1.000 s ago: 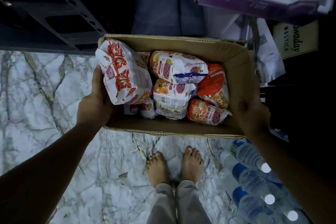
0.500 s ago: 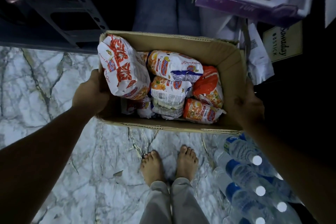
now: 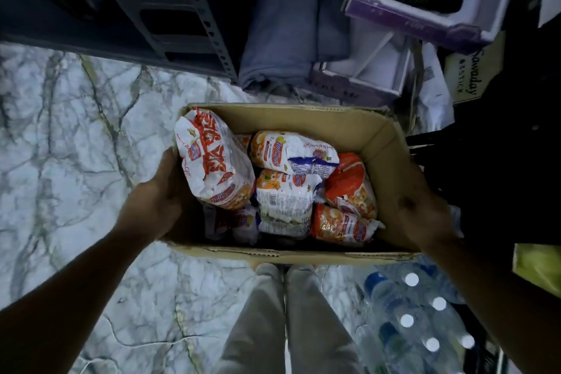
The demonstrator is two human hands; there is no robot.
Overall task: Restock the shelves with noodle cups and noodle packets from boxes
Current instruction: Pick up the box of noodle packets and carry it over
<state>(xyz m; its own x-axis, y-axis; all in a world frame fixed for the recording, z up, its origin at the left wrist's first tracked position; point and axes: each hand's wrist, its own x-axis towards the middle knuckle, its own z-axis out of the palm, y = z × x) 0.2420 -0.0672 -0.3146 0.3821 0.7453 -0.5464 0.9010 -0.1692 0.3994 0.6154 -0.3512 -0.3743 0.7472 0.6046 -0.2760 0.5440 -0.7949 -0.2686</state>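
Open cardboard box [image 3: 376, 143] holds jumbled orange-and-white noodle packets [image 3: 285, 191], largest leaning left.

Lighting: dim, with a cool bluish cast lying over everything. Light is falling from above, picking out the noodle packets [image 3: 212, 161] and marble floor [image 3: 76, 161] as the brightest areas. The cardboard box [image 3: 303, 121] is shadowing its own near inside. The upper left and right edge of the frame are sinking into near-black. The left forearm [image 3: 76, 282] and right forearm [image 3: 501, 297] are showing as dark silhouettes. Bottle caps [image 3: 411, 279] are glinting white. Wide-angle distortion is bending the edges, and fine detail is smearing.
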